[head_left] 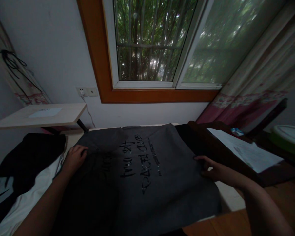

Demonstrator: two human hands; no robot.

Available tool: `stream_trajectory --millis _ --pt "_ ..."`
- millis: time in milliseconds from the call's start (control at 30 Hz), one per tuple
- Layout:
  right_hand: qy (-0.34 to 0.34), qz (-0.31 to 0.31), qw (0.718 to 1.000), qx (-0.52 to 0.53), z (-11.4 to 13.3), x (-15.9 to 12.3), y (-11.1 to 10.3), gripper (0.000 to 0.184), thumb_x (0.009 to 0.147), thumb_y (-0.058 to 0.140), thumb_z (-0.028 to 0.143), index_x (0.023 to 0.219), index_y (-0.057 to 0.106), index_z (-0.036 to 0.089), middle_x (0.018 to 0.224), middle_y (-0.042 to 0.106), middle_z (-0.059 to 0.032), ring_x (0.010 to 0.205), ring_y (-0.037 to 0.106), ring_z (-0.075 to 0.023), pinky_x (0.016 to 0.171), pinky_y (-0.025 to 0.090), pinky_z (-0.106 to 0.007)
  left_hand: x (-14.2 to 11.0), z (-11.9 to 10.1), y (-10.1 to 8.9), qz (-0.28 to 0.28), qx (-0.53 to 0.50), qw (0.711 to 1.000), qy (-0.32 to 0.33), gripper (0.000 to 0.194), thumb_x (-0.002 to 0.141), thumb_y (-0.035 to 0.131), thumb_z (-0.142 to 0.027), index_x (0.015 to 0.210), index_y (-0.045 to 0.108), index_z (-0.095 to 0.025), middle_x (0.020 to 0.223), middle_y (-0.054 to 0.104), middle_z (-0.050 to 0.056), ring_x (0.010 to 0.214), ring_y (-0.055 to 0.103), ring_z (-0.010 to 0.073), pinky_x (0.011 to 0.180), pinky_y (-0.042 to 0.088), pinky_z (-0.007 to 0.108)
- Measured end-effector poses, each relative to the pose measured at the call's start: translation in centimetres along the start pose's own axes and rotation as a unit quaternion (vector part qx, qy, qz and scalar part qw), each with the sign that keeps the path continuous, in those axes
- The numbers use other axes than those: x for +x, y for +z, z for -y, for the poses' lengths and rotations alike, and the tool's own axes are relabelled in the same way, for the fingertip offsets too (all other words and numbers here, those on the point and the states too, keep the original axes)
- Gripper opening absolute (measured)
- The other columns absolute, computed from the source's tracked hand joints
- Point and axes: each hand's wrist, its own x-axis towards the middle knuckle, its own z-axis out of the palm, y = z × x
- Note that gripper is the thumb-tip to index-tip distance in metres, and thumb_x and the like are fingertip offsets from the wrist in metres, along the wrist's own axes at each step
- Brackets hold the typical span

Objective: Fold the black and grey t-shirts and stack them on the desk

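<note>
A dark grey printed shirt (177,177) lies spread out before me, its black lettering running sideways. Its left part is in deep shadow. My left hand (75,157) rests at the shirt's left edge, fingers bent and pressed together on the cloth. At the opposite edge, my right hand (208,168) pinches the fabric between thumb and fingers, with a small gap showing behind the fingertips. Black cloth (186,131) shows beside the shirt's far right edge.
Left lie a black garment (31,157) and white cloth (34,193), below a small wooden table (71,113) carrying a paper. A white sheet (245,150) lies on a dark brown surface at right, near a green-and-white round container (290,137). Ahead are a wall socket (87,91) and a window (149,42).
</note>
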Motion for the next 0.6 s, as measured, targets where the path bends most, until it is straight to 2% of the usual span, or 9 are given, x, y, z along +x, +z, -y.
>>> stream_trajectory --millis 67,133,233,333,400,467,600 --pt "-0.002 -0.034 0.998 -0.055 0.5 1.1 -1.0 0.052 0.078 0.064 0.055 0.121 0.067 0.027 0.089 0.072 -0.0081 0.072 0.069 -0.0258 0.069 0.059 -0.04 0.0 -0.1 0.0 0.001 0.001 1.0 0.006 0.029 0.086 0.047 -0.034 0.103 0.07 -0.027 0.109 0.069 0.009 0.111 0.06 0.0275 0.109 0.042 0.044" --pt "-0.044 -0.117 0.983 -0.131 1.9 2.4 -1.5 0.036 0.084 0.058 0.048 0.11 0.071 0.025 0.097 0.072 -0.0103 0.083 0.07 -0.0274 0.079 0.058 -0.041 0.1 -0.2 0.1 -0.001 0.0 1.0 0.01 0.029 0.087 0.046 -0.033 0.102 0.069 -0.027 0.109 0.069 0.008 0.111 0.061 0.0271 0.109 0.042 0.044" --pt "-0.107 -0.183 0.951 -0.223 5.3 4.7 -0.8 0.037 0.094 0.047 0.041 0.113 0.073 0.023 0.109 0.069 -0.0126 0.094 0.069 -0.0274 0.09 0.054 -0.04 0.4 -0.3 0.1 -0.01 0.001 1.0 0.003 0.029 0.087 0.045 -0.033 0.104 0.068 -0.027 0.111 0.067 0.008 0.112 0.061 0.0271 0.109 0.042 0.044" --pt "-0.154 -0.169 0.934 -0.273 8.7 7.7 1.2 0.037 0.098 0.044 0.034 0.118 0.073 0.022 0.109 0.069 -0.0129 0.098 0.067 -0.0254 0.096 0.051 -0.036 1.3 -0.6 0.0 -0.019 0.009 0.999 -0.026 0.032 0.089 0.046 -0.036 0.11 0.066 -0.025 0.112 0.064 0.009 0.113 0.061 0.027 0.108 0.045 0.042" --pt "-0.162 -0.173 0.923 -0.303 10.3 10.1 2.5 0.036 0.098 0.046 0.03 0.121 0.073 0.02 0.116 0.069 -0.0141 0.105 0.065 -0.0271 0.101 0.048 -0.037 2.1 -1.0 -0.2 -0.02 0.015 0.999 -0.034 0.034 0.09 0.046 -0.039 0.113 0.066 -0.024 0.113 0.062 0.01 0.114 0.06 0.0277 0.108 0.045 0.041" --pt "-0.163 -0.171 0.917 -0.32 11.4 12.6 3.5 0.035 0.098 0.048 0.026 0.122 0.072 0.018 0.122 0.069 -0.0153 0.111 0.063 -0.0289 0.104 0.046 -0.038 3.0 -1.6 -0.4 -0.015 0.018 0.999 -0.029 0.035 0.091 0.046 -0.04 0.114 0.066 -0.024 0.115 0.062 0.01 0.115 0.06 0.0285 0.108 0.045 0.042" --pt "-0.202 -0.182 0.91 -0.314 12.5 16.8 5.1 0.045 0.098 0.048 0.025 0.141 0.059 0.015 0.139 0.062 -0.0161 0.127 0.057 -0.0301 0.112 0.041 -0.04 4.9 -3.2 -0.2 -0.002 -0.016 0.998 -0.057 0.037 0.093 0.045 -0.04 0.116 0.067 -0.022 0.12 0.062 0.011 0.116 0.061 0.0268 0.109 0.044 0.038"
